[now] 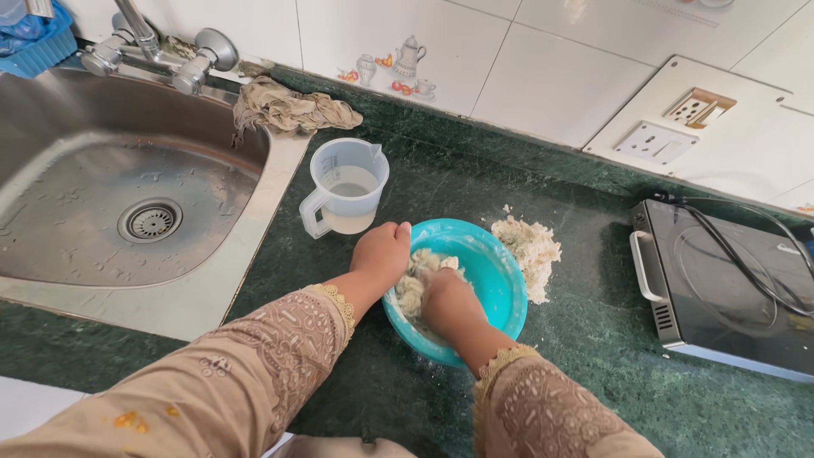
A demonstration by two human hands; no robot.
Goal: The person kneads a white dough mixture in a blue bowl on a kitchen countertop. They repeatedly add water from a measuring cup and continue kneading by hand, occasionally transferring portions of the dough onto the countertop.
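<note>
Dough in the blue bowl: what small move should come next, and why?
Probably keep pressing and folding the dough with the right hand while the left hand steadies the bowl: it looks shaggy and crumbly, not yet one smooth mass.

No packages, labels, signs or screens are visible. The nearest thing to one is a small painted decoration of a teapot and cups (394, 66) on the white wall tiles behind the surface.

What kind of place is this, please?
Most likely a home kitchen: a steel sink set in a green stone counter, an induction cooktop, and hands kneading dough in a turquoise bowl.
</note>
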